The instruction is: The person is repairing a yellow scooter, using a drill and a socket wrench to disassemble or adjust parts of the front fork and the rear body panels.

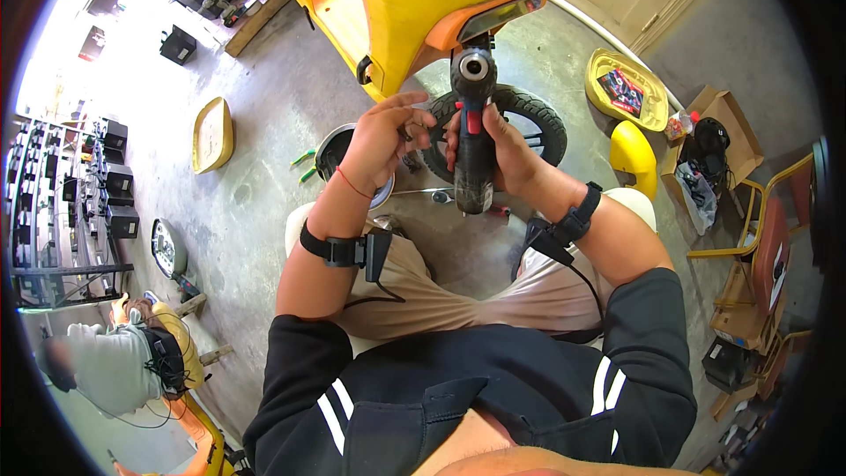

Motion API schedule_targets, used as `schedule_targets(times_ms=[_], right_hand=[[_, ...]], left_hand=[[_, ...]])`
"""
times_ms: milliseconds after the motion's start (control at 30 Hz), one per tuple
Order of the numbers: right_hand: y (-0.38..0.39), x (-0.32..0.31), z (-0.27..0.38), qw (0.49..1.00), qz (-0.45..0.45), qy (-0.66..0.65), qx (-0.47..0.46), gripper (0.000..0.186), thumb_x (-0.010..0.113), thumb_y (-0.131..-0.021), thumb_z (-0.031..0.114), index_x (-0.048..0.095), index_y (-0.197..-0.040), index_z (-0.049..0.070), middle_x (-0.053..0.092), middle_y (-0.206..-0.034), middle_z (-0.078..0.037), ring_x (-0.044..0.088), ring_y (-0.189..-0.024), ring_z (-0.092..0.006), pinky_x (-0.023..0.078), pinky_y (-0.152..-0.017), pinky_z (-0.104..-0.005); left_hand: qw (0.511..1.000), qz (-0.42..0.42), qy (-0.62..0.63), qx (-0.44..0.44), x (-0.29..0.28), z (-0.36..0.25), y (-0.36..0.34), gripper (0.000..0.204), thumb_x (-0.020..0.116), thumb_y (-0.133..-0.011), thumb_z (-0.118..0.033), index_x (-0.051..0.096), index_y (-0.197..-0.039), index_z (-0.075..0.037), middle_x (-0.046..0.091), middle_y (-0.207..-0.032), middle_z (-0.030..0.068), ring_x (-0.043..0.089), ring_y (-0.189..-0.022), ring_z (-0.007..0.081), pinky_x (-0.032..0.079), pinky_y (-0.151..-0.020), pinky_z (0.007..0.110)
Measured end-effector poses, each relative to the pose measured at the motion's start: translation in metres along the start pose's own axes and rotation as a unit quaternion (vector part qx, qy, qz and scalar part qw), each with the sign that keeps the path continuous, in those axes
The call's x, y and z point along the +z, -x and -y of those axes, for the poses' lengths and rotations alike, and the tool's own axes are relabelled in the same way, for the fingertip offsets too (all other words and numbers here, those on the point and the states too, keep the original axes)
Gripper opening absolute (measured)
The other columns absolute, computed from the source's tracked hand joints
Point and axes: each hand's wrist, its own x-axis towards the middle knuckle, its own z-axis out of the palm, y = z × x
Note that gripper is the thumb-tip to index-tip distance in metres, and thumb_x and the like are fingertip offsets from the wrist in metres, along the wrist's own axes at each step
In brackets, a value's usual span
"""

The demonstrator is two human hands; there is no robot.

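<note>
Closest to me are the dark sleeves (648,326) with white stripes, then a black strap (577,216) buckled on each forearm. Beyond them, my right grip (514,154) is wrapped around the black handle of the power tool (474,178), its thumb on one side and fingers on the other. I have that tool roughly centred between the forearms, raised off the floor, its round chuck facing up toward my camera and a red patch just below it. My left grip (383,137) is spread with the fingers loosely curled, just beside the tool and pinching nothing that I can see; a thin red band circles that wrist.

Below the tool I see beige trousers (441,304), knees apart. On the concrete floor (264,203) past the hands, a black-tyred wheel (546,123) lies partly hidden behind the tool, and a dark-lined bowl (328,143) sits partly behind the left forearm, near green-handled pliers (307,174).

Farther out, a yellow vehicle body (414,0) with orange trim stands ahead. To the right I make out a yellow tub (652,110) and an open cardboard box (745,141); to the far left, a rack (66,203) and a co-worker in a grey top (110,366).
</note>
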Motion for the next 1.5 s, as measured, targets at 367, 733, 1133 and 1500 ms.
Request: schedule_targets(times_ms=[367,733,1133,1500], right_hand=[[-0.002,-0.009,0.004,0.996,-0.075,0.024,0.043,0.077,0.037,-0.089,0.082,0.058,-0.109,0.010,0.064,-0.090,-0.007,0.067,-0.077,-0.0200,0.057,-0.073,-0.0355],[-0.013,-0.001,-0.003,0.936,-0.038,0.351,0.007,0.087,0.028,-0.099,0.073,0.053,-0.136,-0.002,0.063,-0.123,-0.020,0.063,-0.108,-0.0248,0.049,-0.094,-0.0364],[0.002,0.033,0.066,0.716,-0.126,0.610,-0.316,0.050,0.074,-0.089,0.025,0.049,-0.127,0.003,0.053,-0.125,-0.019,0.054,-0.122,-0.0292,0.044,-0.104,-0.0421],[-0.008,0.045,0.034,0.742,-0.085,0.562,-0.357,0.027,0.086,-0.074,0.013,0.063,-0.086,0.004,0.067,-0.082,-0.010,0.068,-0.076,-0.0238,0.055,-0.074,-0.0322]], left_hand=[[0.943,0.208,-0.257,0.033,0.020,0.003,0.002,0.057,0.055,-0.100,-0.055,0.060,-0.120,-0.003,0.065,-0.098,0.0028,0.048,-0.067,0.0056,0.035,-0.054,0.021],[0.933,0.185,-0.289,0.107,0.022,0.004,0.021,0.058,0.081,-0.086,-0.031,0.056,-0.132,-0.006,0.063,-0.117,0.0063,0.057,-0.110,0.0175,0.047,-0.096,0.033],[0.986,-0.023,-0.165,-0.001,0.009,0.026,-0.015,0.039,0.065,-0.090,-0.044,0.073,-0.106,-0.009,0.064,-0.082,0.0001,0.057,-0.074,0.0103,0.043,-0.063,0.028],[0.757,0.127,-0.525,0.369,0.035,0.069,-0.011,0.038,0.057,-0.093,-0.010,0.052,-0.130,-0.004,0.059,-0.128,0.0179,0.057,-0.120,0.0332,0.046,-0.100,0.044]])
